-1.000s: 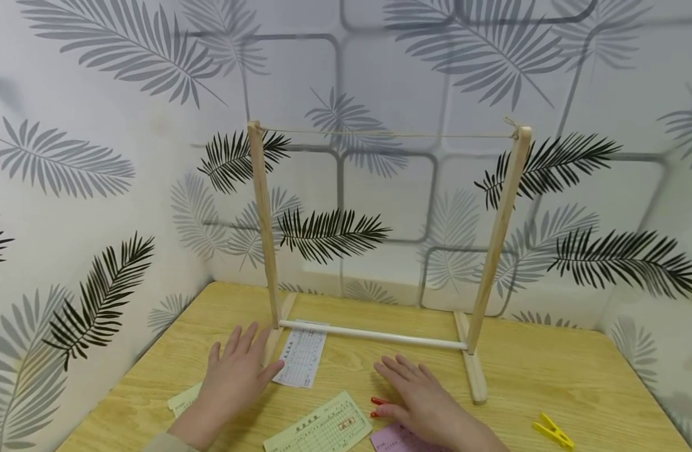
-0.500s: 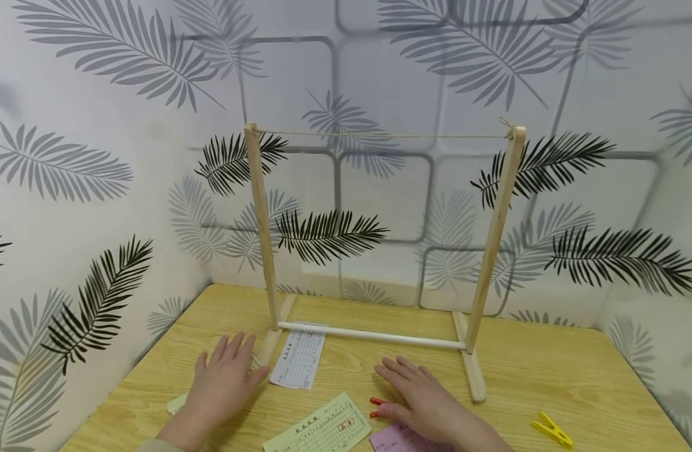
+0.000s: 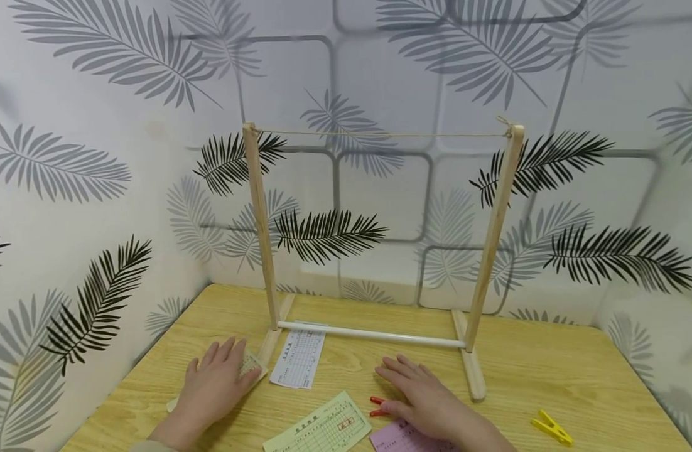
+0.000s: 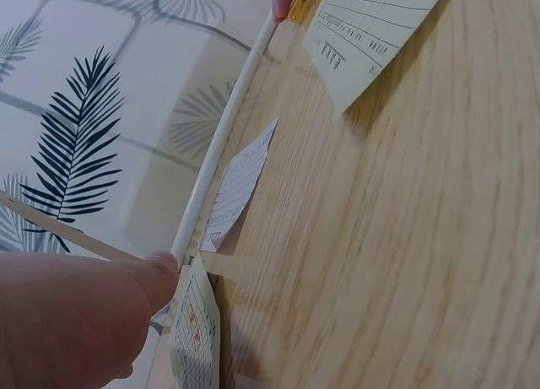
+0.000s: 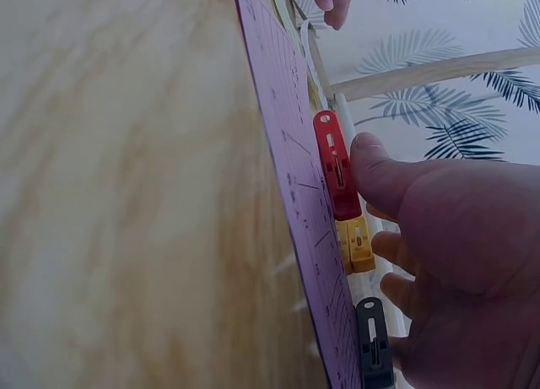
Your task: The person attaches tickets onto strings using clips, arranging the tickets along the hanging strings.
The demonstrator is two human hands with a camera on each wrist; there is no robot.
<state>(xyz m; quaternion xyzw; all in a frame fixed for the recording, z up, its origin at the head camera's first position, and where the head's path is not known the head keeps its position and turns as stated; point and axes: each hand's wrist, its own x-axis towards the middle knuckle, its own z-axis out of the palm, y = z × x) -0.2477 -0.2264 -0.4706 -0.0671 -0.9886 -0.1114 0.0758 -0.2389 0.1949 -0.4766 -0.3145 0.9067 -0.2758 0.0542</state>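
My left hand (image 3: 213, 383) is spread, palm down, at the left of the table over a pale green printed slip (image 3: 252, 364), part of which shows past the thumb. In the left wrist view the thumb (image 4: 160, 275) is just above that slip. My right hand (image 3: 422, 398) hovers with fingers extended, holding nothing, over a pink slip (image 3: 399, 437). A red clothespin (image 3: 378, 407) is right by its thumb. The right wrist view also shows a yellow clothespin (image 5: 356, 244) and a black clothespin (image 5: 374, 343) under the fingers.
A wooden frame (image 3: 495, 238) with a string (image 3: 380, 134) across its top and a white bar (image 3: 374, 335) low down stands at the back. A white slip (image 3: 301, 358) lies under the bar. Nearer are another green slip (image 3: 320, 427) and a yellow clothespin (image 3: 551, 428).
My left hand has moved left and nearer to me, away from the white slip, and more of the green slip shows beside its thumb. The right hand has stayed nearly still.
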